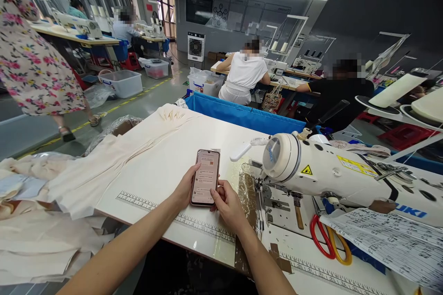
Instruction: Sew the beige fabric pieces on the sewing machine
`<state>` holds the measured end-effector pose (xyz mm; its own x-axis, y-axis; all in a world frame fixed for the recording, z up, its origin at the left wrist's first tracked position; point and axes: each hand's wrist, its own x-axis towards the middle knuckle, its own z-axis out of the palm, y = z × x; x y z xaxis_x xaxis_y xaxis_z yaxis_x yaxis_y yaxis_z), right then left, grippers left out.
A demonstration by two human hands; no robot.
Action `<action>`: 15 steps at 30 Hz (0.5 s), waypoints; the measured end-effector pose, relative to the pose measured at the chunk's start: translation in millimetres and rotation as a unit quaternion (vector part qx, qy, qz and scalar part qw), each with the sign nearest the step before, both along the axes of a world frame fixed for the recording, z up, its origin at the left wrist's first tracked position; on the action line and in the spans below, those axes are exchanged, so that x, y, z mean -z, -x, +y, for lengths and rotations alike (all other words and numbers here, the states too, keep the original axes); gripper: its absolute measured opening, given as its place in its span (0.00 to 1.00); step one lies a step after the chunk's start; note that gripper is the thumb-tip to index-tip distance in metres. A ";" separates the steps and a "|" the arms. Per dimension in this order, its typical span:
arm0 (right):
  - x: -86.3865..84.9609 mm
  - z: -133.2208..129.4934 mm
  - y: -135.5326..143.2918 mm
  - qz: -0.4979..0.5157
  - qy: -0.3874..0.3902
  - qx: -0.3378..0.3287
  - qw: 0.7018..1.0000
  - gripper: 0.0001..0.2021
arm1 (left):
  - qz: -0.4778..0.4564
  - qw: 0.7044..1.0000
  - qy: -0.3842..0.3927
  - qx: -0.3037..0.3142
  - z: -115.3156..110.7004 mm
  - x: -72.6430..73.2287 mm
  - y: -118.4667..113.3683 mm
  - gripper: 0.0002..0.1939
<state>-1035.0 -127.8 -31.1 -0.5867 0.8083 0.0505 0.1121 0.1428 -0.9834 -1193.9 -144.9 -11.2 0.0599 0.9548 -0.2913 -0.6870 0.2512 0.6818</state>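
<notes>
A smartphone with a lit screen of text messages is held upright above the white sewing table. My left hand grips its left edge, the thumb lying along the side. At the lower right corner, my right hand is closed around the phone with its thumb over the screen. Just right of my right hand stands a white sewing machine. Cream fabric pieces lie across the table's left part and hang over its edge.
Red and yellow-handled scissors and a printed sheet lie by the machine. A blue fabric trough runs behind the table. Cream fabric piles fill the left. A person in a floral dress walks there; others sit at machines beyond.
</notes>
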 end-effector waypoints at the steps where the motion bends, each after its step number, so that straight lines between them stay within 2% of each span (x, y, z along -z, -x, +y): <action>1: 0.2 0.0 0.1 0.001 0.000 0.001 1.000 0.13 | 0.000 1.000 0.000 -0.001 -0.1 0.0 -0.1 0.25; 15: -0.2 0.4 0.5 0.009 0.010 -0.002 1.000 0.13 | -0.002 1.000 0.002 0.004 0.4 -0.8 0.6 0.26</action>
<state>-1035.6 -127.3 -30.9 -0.5893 0.8066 0.0453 0.0943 0.1244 -0.9877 -1194.4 -144.5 -10.4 0.0690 0.9532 -0.2944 -0.6880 0.2591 0.6779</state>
